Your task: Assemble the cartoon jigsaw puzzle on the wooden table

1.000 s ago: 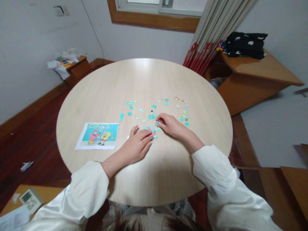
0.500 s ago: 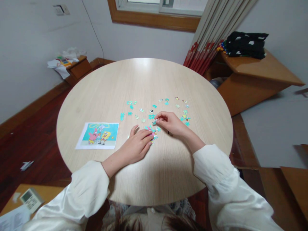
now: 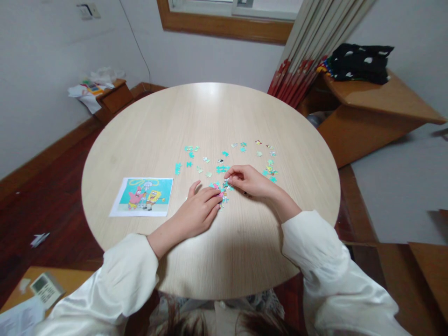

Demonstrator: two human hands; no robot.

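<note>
A small joined patch of jigsaw puzzle [image 3: 225,198], pink and teal, lies on the round table near its middle. My left hand [image 3: 199,208] rests over the left side of this patch, fingers stretched out and thumb apart, its fingertips touching the pieces. My right hand [image 3: 252,181] pinches a small jigsaw puzzle piece [image 3: 226,183] between thumb and fingertips at the patch's upper edge. Whether that piece has locked in, I cannot tell. Just above lies a short joined teal strip [image 3: 221,169]. A dark bit peeks out beneath my right hand.
Loose puzzle pieces [image 3: 242,146] are scattered across the far side of the pale round table [image 3: 210,112]. A printed cartoon picture [image 3: 142,197] lies at the left. Beyond the table stand a wooden cabinet [image 3: 381,116] with black cloth and a curtain [image 3: 308,51].
My right hand has brought its piece slightly down, from just above the patch onto its upper edge. My left hand stays in place on the patch.
</note>
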